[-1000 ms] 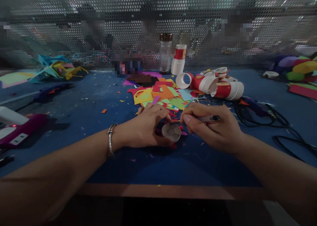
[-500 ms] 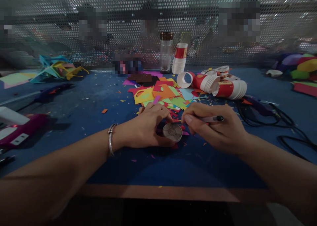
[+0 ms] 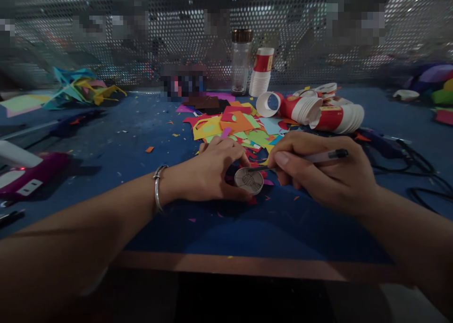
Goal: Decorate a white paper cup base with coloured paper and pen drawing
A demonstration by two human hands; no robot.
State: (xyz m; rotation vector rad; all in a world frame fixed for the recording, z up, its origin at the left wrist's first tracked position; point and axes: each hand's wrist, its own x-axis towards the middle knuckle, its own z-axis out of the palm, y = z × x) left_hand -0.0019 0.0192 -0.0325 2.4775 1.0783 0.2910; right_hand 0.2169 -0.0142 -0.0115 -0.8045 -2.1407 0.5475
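A small round white disc (image 3: 253,185) bears dark lines drawn out from a patterned centre; it resembles the bottom of a paper cup. My left hand (image 3: 214,172) steadies it, thumb at its near edge and fingers curled around its far left side. In my right hand (image 3: 323,172) a pen with a clear barrel and black end (image 3: 327,156) is pinched between thumb and fingers. The pen's tip meets the upper part of the disc. Coloured paper scraps (image 3: 235,124) lie just beyond both hands.
Paper cups (image 3: 338,119) lie on their sides at the back right. A stack of cups (image 3: 261,72) stands beside a clear bottle (image 3: 241,65). At right are a glue gun (image 3: 384,143) and black cables; another glue gun (image 3: 76,123) and a purple power strip (image 3: 38,176) are left.
My right hand has shifted right and its pen now reaches over the disc's upper part. The disc stays in my left hand. The view has tilted down slightly.
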